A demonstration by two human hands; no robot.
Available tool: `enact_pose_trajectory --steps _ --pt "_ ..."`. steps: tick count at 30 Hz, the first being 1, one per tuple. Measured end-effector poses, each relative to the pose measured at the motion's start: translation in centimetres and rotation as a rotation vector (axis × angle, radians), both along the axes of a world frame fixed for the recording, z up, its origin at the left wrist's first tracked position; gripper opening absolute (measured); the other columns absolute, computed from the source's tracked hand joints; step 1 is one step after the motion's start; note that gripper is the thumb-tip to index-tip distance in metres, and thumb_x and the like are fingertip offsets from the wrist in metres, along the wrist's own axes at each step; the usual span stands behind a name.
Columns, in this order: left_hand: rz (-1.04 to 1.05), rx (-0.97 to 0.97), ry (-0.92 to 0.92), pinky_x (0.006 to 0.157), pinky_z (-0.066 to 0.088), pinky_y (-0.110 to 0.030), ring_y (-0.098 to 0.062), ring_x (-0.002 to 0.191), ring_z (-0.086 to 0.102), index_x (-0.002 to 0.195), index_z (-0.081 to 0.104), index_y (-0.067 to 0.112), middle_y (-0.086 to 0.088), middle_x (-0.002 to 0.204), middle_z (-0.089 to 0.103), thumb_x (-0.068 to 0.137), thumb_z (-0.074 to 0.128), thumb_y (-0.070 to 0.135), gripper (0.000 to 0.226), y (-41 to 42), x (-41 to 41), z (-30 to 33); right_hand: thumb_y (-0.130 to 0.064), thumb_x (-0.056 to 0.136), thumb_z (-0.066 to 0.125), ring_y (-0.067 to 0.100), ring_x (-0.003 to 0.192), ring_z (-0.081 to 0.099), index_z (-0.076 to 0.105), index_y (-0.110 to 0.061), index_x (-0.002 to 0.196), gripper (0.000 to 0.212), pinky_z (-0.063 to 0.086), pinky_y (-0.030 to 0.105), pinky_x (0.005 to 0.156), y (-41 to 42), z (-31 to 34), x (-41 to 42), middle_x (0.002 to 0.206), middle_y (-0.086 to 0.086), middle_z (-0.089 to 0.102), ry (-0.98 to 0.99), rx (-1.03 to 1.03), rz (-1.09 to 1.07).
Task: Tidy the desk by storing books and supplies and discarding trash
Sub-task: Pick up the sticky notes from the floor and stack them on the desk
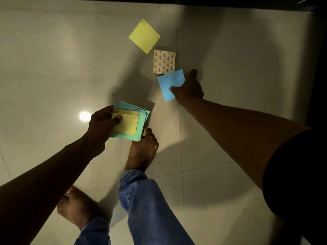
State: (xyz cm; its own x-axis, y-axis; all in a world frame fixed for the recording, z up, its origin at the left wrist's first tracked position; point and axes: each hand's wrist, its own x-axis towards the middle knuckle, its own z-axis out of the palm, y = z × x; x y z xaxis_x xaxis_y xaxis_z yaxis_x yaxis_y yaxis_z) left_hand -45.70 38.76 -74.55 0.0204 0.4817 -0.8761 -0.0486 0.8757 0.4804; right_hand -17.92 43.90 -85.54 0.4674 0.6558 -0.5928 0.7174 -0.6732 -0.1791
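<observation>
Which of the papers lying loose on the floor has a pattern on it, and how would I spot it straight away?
Look at the pale tiled floor ahead of the bare foot. Two squares lie loose there: a plain yellow paper farther away, and the patterned paper just beyond the blue paper pinched in the right hand. Only it carries rows of small dark printed figures on cream.

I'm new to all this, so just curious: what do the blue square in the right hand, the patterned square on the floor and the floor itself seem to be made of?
Blue square: thin matte paper, probably; it looks flat and sheet-thin. Patterned square: likely printed paper or card, with a repeating motif. Floor: glossy tiles, judging by the lamp glare and grout lines.
</observation>
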Motion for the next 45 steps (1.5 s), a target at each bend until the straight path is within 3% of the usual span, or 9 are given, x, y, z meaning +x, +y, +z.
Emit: enact_pose_trajectory --steps 5,9,13,16,20,23,28,35,45 --pt "-0.033 -0.057 0.059 0.097 0.051 -0.055 -0.023 0.098 0.061 0.123 0.069 0.019 0.002 0.102 0.071 0.099 0.059 0.002 0.03 -1.8 0.9 -2.6 -0.028 0.094 0.066 0.02 0.092 0.061 0.05 -0.012 0.124 0.037 0.051 0.028 0.066 -1.4 1.7 0.5 0.11 0.002 0.06 0.17 0.071 -0.175" --pt "-0.064 -0.034 0.036 0.092 0.052 -0.051 -0.024 0.1 0.061 0.121 0.07 0.022 0.003 0.104 0.071 0.098 0.06 0.003 0.031 -2.1 0.1 -2.1 -0.019 0.087 0.072 0.028 0.087 0.072 0.064 -0.017 0.088 0.008 0.063 0.042 0.074 -2.7 3.5 0.0 0.096 0.008 0.071 0.374 0.045 -0.467" --pt "-0.062 -0.035 0.017 0.089 0.053 -0.048 -0.029 0.103 0.059 0.125 0.067 0.017 -0.006 0.109 0.068 0.099 0.057 0.002 0.032 -2.0 -0.2 -0.5 -0.006 0.086 0.073 0.023 0.084 0.073 0.066 -0.012 0.102 0.018 0.055 0.031 0.06 -5.5 5.7 -1.1 0.107 0.015 0.074 0.571 -0.01 -0.686" --pt "-0.03 -0.072 -0.011 0.088 0.054 -0.045 -0.032 0.108 0.059 0.12 0.068 0.022 -0.008 0.112 0.067 0.1 0.055 0.002 0.031 -1.9 -0.7 1.0 0.0 0.087 0.071 0.024 0.085 0.073 0.062 -0.014 0.12 0.037 0.059 0.033 0.067 -7.1 7.6 -2.6 0.108 0.012 0.072 0.731 -0.037 -0.795" --pt "-0.033 -0.096 -0.11 0.1 0.048 -0.051 -0.036 0.122 0.056 0.128 0.065 0.022 -0.013 0.128 0.063 0.103 0.053 0.007 0.031 -2.6 -1.8 1.9 0.0 0.093 0.063 0.03 0.08 0.073 0.061 -0.017 0.105 0.021 0.063 0.042 0.074 -9.0 9.0 -5.4 0.098 0.015 0.071 0.888 -0.103 -0.868" --pt "0.022 -0.128 -0.141 0.096 0.049 -0.046 -0.035 0.122 0.058 0.135 0.061 0.021 -0.011 0.131 0.063 0.104 0.051 0.007 0.036 -3.2 -2.1 2.0 0.005 0.094 0.059 0.036 0.088 0.072 0.058 -0.011 0.122 0.032 0.064 0.048 0.074 -10.5 8.7 -7.7 0.11 0.023 0.067 0.977 -0.116 -0.936" --pt "0.177 -0.19 -0.085 0.075 0.058 -0.039 -0.03 0.112 0.062 0.13 0.065 0.026 -0.004 0.127 0.064 0.104 0.049 0.006 0.037 -4.9 -3.1 1.6 0.009 0.096 0.056 0.029 0.086 0.072 0.062 -0.011 0.115 0.028 0.062 0.044 0.075 -12.9 8.6 -11.1 0.102 0.016 0.068 1.057 -0.093 -1.001" --pt "0.326 -0.198 0.021 0.102 0.05 -0.052 -0.032 0.115 0.058 0.12 0.068 0.028 -0.006 0.13 0.064 0.101 0.047 0.001 0.039 -6.1 -5.2 1.0 -0.001 0.098 0.05 0.032 0.083 0.074 0.063 -0.011 0.108 0.02 0.062 0.043 0.069 -14.2 9.5 -15.7 0.1 0.021 0.071 1.094 -0.101 -1.12" --pt "0.414 -0.136 -0.074 0.058 0.06 -0.031 -0.028 0.103 0.065 0.135 0.062 0.02 -0.003 0.122 0.067 0.104 0.044 0.003 0.039 -3.7 -6.3 0.6 -0.022 0.103 0.04 0.027 0.085 0.075 0.067 -0.004 0.114 0.034 0.061 0.04 0.085 -12.1 9.9 -18.2 0.094 0.013 0.076 1.17 -0.262 -0.875"
